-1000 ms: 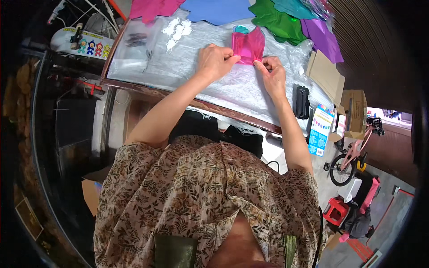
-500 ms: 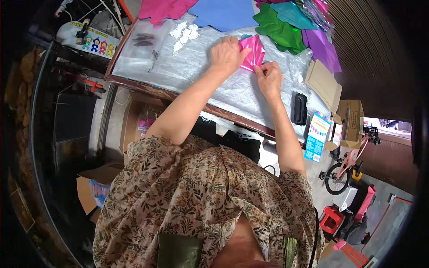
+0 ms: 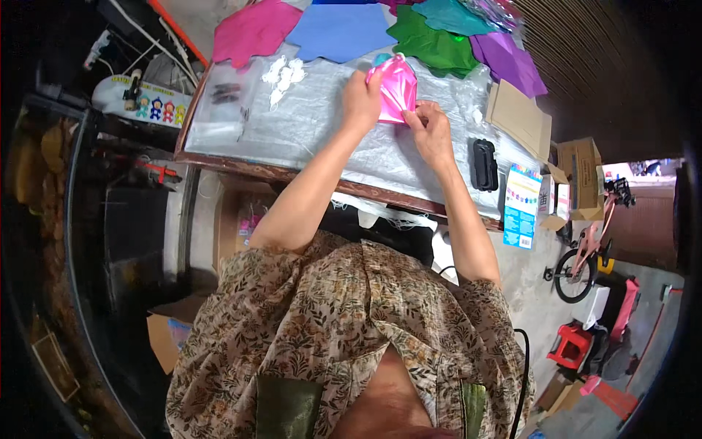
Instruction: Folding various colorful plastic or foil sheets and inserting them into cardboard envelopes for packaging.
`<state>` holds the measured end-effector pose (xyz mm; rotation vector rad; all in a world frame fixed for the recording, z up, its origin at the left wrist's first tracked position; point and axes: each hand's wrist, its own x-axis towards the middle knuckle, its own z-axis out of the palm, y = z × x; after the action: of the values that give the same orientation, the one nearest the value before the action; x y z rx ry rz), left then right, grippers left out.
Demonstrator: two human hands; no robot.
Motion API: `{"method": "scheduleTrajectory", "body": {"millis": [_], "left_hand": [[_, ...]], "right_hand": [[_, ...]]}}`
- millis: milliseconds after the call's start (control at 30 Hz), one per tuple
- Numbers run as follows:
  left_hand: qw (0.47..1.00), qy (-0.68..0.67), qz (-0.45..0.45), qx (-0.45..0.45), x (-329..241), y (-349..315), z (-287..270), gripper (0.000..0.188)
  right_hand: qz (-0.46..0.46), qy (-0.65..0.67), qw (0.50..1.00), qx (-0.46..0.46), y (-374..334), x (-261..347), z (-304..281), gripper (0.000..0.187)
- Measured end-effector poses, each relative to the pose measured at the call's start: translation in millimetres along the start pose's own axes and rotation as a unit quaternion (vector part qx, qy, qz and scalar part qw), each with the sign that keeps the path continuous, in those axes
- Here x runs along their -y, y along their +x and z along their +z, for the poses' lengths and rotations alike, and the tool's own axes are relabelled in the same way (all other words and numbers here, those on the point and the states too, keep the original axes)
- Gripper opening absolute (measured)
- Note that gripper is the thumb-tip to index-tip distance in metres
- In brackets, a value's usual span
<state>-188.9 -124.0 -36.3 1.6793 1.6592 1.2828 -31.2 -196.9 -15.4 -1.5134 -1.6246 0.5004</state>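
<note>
A shiny pink folded foil piece (image 3: 395, 91) is held above the table between both hands, creased toward its lower end. My left hand (image 3: 361, 107) grips its left edge, thumb on the front, other fingers partly hidden. The lower right corner is pinched by my right hand (image 3: 430, 132), thumb against fingers. A small white bit shows at the foil's top, with a teal piece (image 3: 382, 59) just behind. White looped string pieces (image 3: 284, 77) lie to the left of my left hand. To the right of my right hand sits a black oblong case (image 3: 484, 164).
Flat pink (image 3: 256, 33), blue (image 3: 340, 31), green (image 3: 435, 40) and purple (image 3: 510, 62) sheets line the table's far side. Brown cardboard (image 3: 518, 119) lies at right, near a blue printed package (image 3: 521, 212) at the edge. A clear plastic bag (image 3: 225, 110) lies at left.
The pink foil now stands taller and more upright, tilted up from the table. My left hand has turned to grip its side; the right keeps its pinch. The whole view has shifted slightly.
</note>
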Motion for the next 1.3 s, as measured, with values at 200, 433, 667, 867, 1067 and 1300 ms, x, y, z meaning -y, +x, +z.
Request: {"method": "scheduleTrajectory", "body": {"millis": [200, 433, 667, 867, 1067, 1300], "left_hand": [[0.852, -0.512, -0.089, 0.059, -35.2, -38.5, -33.4, 0.027], [0.774, -0.573, -0.194, 0.188, -51.6, -54.6, -67.5, 0.027], [0.771, -0.583, -0.186, 0.174, -45.4, -67.0, -68.8, 0.031], [0.781, -0.573, -0.174, 0.178, -54.0, -81.7, -67.0, 0.031], [0.776, -0.566, -0.19, 0.204, -51.0, -85.7, -69.1, 0.031], [0.795, -0.52, -0.219, 0.223, -55.9, -78.9, -76.1, 0.025]], "right_hand": [[0.082, 0.088, 0.992, 0.03, -31.0, 54.4, -31.8, 0.023], [-0.034, 0.151, 0.987, 0.034, -48.7, 69.3, -44.6, 0.015], [-0.042, 0.136, 0.989, 0.031, -49.9, 90.9, -53.5, 0.016], [0.013, 0.208, 0.977, -0.044, -50.7, 84.9, -39.2, 0.018], [-0.006, 0.256, 0.967, -0.022, -52.9, 81.0, -42.5, 0.015], [0.013, 0.218, 0.976, 0.002, -53.4, 70.2, -47.2, 0.015]]}}
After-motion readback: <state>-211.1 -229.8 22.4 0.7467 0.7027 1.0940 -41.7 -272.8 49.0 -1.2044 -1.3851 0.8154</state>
